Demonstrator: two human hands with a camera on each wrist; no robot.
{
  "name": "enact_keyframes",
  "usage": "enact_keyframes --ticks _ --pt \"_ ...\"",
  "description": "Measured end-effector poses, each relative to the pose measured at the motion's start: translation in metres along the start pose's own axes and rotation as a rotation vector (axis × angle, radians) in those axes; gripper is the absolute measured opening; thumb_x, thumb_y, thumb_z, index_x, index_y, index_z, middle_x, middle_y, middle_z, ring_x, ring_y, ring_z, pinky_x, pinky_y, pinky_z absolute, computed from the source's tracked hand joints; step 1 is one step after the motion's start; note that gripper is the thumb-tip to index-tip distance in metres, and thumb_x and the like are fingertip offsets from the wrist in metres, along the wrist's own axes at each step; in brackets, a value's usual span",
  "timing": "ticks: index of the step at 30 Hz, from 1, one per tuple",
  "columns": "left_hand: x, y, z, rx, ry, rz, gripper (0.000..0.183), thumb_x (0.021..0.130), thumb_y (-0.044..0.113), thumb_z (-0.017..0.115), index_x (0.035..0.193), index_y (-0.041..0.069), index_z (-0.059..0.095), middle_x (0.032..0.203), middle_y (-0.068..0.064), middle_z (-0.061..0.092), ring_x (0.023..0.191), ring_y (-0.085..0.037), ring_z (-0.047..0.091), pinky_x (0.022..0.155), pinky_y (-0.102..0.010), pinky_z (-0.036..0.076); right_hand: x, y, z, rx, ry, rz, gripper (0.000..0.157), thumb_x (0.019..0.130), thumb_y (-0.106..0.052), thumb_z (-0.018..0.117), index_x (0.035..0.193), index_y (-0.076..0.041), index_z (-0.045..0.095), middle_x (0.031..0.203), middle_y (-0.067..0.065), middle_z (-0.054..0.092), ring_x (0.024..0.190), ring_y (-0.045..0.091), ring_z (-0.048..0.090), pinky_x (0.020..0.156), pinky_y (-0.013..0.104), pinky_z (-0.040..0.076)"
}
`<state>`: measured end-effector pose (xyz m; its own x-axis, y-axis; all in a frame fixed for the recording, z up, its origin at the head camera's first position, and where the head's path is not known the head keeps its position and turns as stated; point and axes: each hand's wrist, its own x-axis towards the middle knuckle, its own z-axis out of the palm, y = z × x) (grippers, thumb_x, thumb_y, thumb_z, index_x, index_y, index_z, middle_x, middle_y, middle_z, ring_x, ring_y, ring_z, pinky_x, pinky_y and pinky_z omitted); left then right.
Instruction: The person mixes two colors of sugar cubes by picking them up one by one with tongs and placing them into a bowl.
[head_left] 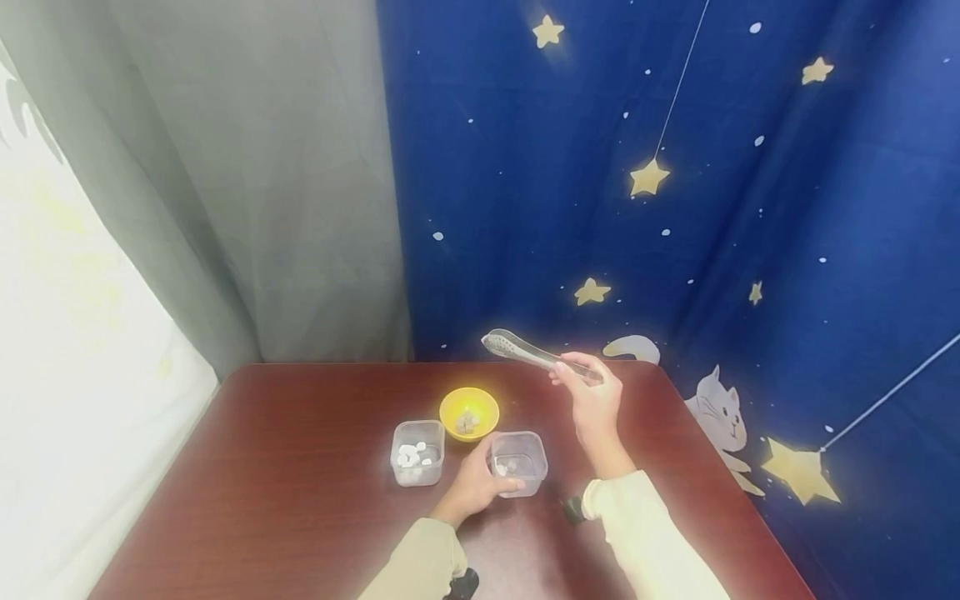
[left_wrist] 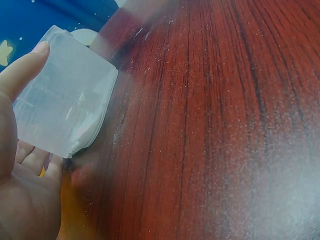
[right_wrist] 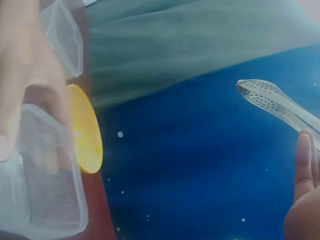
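Note:
In the head view my left hand grips a clear plastic container by its side, thumb on the near wall and fingers round the far side. A few small pale pieces lie in its bottom. My right hand holds metal tongs with perforated heads, raised above the table's back right and pointing left. The right wrist view shows the tong heads close together, with nothing visible between them. Behind the container stands a yellow bowl with small greyish pieces. Left of it is another clear container holding several white pieces.
All of this is on a dark red wooden table. A grey curtain and a blue star-patterned curtain hang right behind its back edge. White cloth hangs along the left.

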<state>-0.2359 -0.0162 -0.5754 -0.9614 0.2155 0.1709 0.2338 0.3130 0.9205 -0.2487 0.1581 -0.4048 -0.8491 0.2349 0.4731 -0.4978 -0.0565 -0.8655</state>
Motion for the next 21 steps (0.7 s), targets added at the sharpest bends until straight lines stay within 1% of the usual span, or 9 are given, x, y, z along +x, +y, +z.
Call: enact_keyframes --ticks 3,7,10,12,16,19,21 --pt "0.001 0.0 0.001 0.0 -0.001 0.005 0.081 0.067 0.025 0.089 0.136 0.01 0.05 0.116 -0.01 0.063 0.104 -0.027 0.058 0.095 -0.048 0.043 0.006 0.004 -0.002 0.033 0.022 -0.006 0.023 0.084 0.001 0.074 0.103 0.011 0.066 0.079 0.014 0.071 0.07 0.027 0.069 0.069 0.035 0.057" --pt "0.0 0.0 0.0 -0.007 -0.009 -0.002 0.082 0.067 0.026 0.089 0.136 0.01 0.049 0.117 -0.01 0.063 0.104 -0.026 0.058 0.095 -0.046 0.043 0.012 0.004 -0.003 0.076 0.061 -0.043 0.024 0.082 0.0 0.075 0.101 0.012 0.066 0.077 0.012 0.071 0.066 0.021 0.069 0.067 0.033 0.057" --pt "0.0 0.002 0.0 -0.012 -0.007 -0.002 0.082 0.067 0.026 0.089 0.137 0.009 0.049 0.117 -0.01 0.063 0.105 -0.026 0.058 0.096 -0.047 0.042 0.016 0.002 -0.003 0.108 0.061 -0.079 0.024 0.082 0.004 0.074 0.1 0.016 0.064 0.078 0.012 0.071 0.064 0.02 0.069 0.066 0.031 0.057" --pt "0.0 0.002 -0.001 -0.015 -0.004 -0.002 0.082 0.067 0.025 0.089 0.137 0.008 0.049 0.118 -0.011 0.062 0.105 -0.027 0.058 0.096 -0.048 0.042 0.017 0.001 -0.002 0.114 0.056 -0.088 0.024 0.082 0.006 0.072 0.101 0.018 0.063 0.079 0.011 0.072 0.064 0.019 0.07 0.066 0.032 0.057" --pt "0.0 0.001 -0.001 -0.013 -0.01 -0.006 0.082 0.068 0.025 0.089 0.137 0.008 0.048 0.117 -0.011 0.062 0.104 -0.027 0.058 0.095 -0.048 0.043 0.015 0.002 -0.002 0.09 0.064 -0.056 0.023 0.082 0.008 0.071 0.103 0.016 0.064 0.081 0.004 0.072 0.065 0.02 0.07 0.067 0.033 0.057" --pt "0.0 0.001 0.0 -0.014 -0.012 -0.006 0.082 0.067 0.024 0.089 0.137 0.008 0.048 0.117 -0.011 0.062 0.103 -0.027 0.058 0.094 -0.048 0.043 0.013 0.004 -0.002 0.077 0.069 -0.022 0.024 0.082 0.007 0.071 0.105 0.015 0.065 0.082 0.002 0.072 0.067 0.022 0.07 0.069 0.032 0.057" --pt "0.0 0.001 0.0 -0.018 -0.012 -0.005 0.082 0.067 0.024 0.089 0.137 0.008 0.048 0.117 -0.012 0.062 0.103 -0.027 0.058 0.094 -0.048 0.043 0.011 0.006 -0.003 0.082 0.068 -0.012 0.025 0.083 0.008 0.071 0.106 0.016 0.064 0.083 0.002 0.072 0.067 0.021 0.07 0.07 0.032 0.057"
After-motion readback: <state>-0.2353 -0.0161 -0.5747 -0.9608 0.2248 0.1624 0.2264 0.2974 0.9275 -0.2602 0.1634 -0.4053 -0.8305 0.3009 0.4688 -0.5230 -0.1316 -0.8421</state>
